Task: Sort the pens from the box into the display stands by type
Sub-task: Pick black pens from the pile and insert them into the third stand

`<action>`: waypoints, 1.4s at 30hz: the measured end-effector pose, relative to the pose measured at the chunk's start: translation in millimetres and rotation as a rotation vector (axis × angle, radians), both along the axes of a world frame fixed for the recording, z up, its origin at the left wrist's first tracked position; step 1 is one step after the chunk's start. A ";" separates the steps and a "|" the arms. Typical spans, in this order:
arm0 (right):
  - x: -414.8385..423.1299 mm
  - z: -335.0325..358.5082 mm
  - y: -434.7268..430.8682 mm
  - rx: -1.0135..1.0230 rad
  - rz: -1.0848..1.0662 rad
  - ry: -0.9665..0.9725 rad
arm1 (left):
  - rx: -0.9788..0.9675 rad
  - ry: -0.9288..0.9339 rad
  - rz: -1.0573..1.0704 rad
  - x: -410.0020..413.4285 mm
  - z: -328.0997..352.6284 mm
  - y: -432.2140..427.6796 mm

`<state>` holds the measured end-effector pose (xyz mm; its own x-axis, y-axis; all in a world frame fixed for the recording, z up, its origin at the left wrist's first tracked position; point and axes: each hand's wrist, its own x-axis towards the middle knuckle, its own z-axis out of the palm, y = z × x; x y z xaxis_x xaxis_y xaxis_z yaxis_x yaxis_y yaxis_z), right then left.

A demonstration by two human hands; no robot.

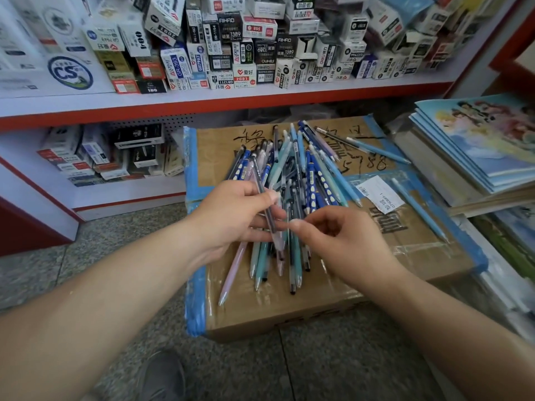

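Fingers (270, 195) of left hand (237, 215) pinch a grey pen (258, 176) — right hand (338, 241) curls beside, grip unclear.

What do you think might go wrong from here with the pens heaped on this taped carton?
The pile of pens lies loose and crossed on the flat carton, so pulling one out may roll others onto the floor. The light blue pen sits alone near the carton's right edge and could slip off. The left hand grips a grey pen among many lookalikes, so types may get mixed.
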<state>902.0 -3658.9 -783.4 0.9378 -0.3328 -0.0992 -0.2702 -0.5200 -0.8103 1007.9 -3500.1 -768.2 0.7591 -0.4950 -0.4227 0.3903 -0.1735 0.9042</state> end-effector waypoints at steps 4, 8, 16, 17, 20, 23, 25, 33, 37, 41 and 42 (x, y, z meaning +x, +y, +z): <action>4.9 -9.2 -5.8 -0.410 0.036 0.223 | 0.073 -0.033 -0.008 1.1 -3.4 6.1; 8.6 -10.5 6.0 -0.518 0.027 0.239 | 0.106 -0.040 -0.042 -1.5 -6.6 4.8; 12.4 -13.4 7.2 -0.307 -0.054 0.258 | 0.137 -0.027 -0.090 -3.3 -9.1 4.3; 12.7 -13.2 5.3 -0.280 -0.070 0.250 | 0.138 -0.025 -0.092 -3.8 -8.7 3.9; 12.6 -11.0 -1.0 -0.225 -0.107 0.234 | 0.138 -0.018 -0.100 -5.4 -7.8 3.1; 11.1 -8.5 -3.1 -0.180 -0.121 0.200 | 0.131 -0.013 -0.108 -7.4 -7.9 2.0; 10.5 -5.5 1.1 -0.102 -0.118 0.121 | 0.100 0.013 -0.099 -8.3 -8.1 1.2; 5.3 -8.1 21.6 0.047 -0.005 0.003 | 0.008 0.093 -0.070 -8.1 -7.7 9.0; 8.3 -9.4 14.3 -0.378 0.016 0.181 | 0.076 0.037 -0.068 -4.4 -6.1 17.7; 12.9 -10.9 21.8 -0.480 0.037 0.300 | 0.110 0.014 -0.095 -4.6 -5.9 19.2; 14.0 -9.3 23.8 -0.480 0.045 0.308 | 0.116 0.010 -0.101 -5.0 -6.0 19.1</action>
<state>916.1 -3635.0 -792.7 0.9036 -0.3687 -0.2179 -0.4260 -0.8265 -0.3680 1002.9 -3481.0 -774.2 0.7031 -0.5163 -0.4890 0.3746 -0.3156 0.8718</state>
